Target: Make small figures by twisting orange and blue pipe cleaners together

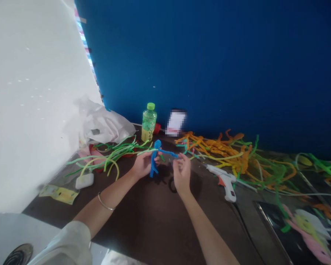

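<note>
A small blue pipe-cleaner figure (153,162) is held upright above the table, with a round head, dangling legs and one arm stretched to the right. My left hand (143,164) grips its body from the left side. With fingertips pinched, my right hand (182,171) has hold of the end of the outstretched blue arm. A pale green pipe cleaner (146,151) passes near the figure's neck; whether it is attached I cannot tell. Below my right hand lies a dark ring-shaped thing, perhaps scissor handles, partly hidden.
Green pipe cleaners (114,156) lie left, orange ones (223,147) right. A white glue gun (224,181) with a black cord rests right of my hands. Behind stand a green-capped bottle (149,123) and a phone (176,122). A white case (84,181) and black tray (273,224) flank the table.
</note>
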A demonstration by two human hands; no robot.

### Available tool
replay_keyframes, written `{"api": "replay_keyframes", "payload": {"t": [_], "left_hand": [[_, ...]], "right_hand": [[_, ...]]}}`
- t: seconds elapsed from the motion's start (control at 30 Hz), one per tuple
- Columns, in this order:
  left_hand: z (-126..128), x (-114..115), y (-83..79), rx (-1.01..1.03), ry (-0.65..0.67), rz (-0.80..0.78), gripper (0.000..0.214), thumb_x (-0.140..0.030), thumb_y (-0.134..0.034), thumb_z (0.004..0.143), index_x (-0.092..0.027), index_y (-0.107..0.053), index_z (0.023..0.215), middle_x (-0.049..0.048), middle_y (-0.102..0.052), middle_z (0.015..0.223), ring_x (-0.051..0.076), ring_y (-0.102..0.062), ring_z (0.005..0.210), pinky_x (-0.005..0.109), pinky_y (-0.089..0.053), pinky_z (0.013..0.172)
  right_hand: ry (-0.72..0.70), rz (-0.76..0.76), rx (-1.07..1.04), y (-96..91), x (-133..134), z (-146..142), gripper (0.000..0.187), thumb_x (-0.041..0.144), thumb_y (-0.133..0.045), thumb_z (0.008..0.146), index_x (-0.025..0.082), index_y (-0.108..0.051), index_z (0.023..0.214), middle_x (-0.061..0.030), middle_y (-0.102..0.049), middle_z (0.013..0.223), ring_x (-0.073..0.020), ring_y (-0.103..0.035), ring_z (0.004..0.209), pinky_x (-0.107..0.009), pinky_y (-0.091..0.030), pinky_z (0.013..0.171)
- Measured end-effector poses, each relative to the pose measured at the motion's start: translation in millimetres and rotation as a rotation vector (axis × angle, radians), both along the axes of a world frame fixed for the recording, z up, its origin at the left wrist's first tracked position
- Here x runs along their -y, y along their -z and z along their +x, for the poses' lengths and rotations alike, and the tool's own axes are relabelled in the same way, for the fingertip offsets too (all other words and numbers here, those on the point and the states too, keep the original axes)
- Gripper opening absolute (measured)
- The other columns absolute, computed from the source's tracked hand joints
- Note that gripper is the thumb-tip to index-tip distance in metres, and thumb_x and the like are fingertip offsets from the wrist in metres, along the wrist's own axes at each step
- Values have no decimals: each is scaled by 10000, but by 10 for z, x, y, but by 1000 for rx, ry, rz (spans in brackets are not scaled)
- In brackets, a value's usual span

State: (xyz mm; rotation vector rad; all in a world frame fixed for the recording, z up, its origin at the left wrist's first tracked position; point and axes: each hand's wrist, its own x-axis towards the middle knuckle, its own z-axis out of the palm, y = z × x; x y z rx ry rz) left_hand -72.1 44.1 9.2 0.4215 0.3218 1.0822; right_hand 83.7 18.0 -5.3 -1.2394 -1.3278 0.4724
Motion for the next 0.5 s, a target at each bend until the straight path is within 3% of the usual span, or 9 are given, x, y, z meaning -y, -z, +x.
{"api": "replay_keyframes", "payload": {"t": [0.17, 0.27, 0.37, 0.5], "left_hand": [[22, 23, 15, -92, -90, 25, 281, -120, -652, 645, -148, -603, 921, 26, -619, 858, 58, -505, 605, 181, -386, 550], [55, 38, 20, -156, -163, 65, 279, -109, -695, 603, -161, -559, 841, -4, -609, 838, 55, -530, 636, 166, -390, 571], [102, 42, 35, -245, -238, 85, 318, -128, -742, 549, -154, -461, 697, -44, -559, 684, 49, -524, 609, 160, -390, 581], [150, 42, 66, -337, -372, 74, 420, -137, -775, 493, -166, -392, 664, -98, -465, 538, 26, -489, 523, 150, -382, 564]], "right_hand": [[90, 154, 68, -32, 51, 15, 286, 276, -463, 818, 173, -434, 1082, -67, -496, 911, -160, -514, 776, -340, -447, 723], [-32, 216, 158, -59, 117, 4, 264, 278, -491, 797, 179, -464, 1041, -84, -499, 973, -168, -514, 801, -356, -445, 746], [-230, 127, 103, -48, 164, -54, 328, 311, -530, 779, 187, -449, 1073, -80, -526, 959, -176, -538, 819, -351, -460, 755], [-291, 17, -122, -30, 162, -147, 426, 342, -584, 748, 192, -424, 1113, -73, -563, 929, -159, -576, 742, -336, -485, 732]]}}
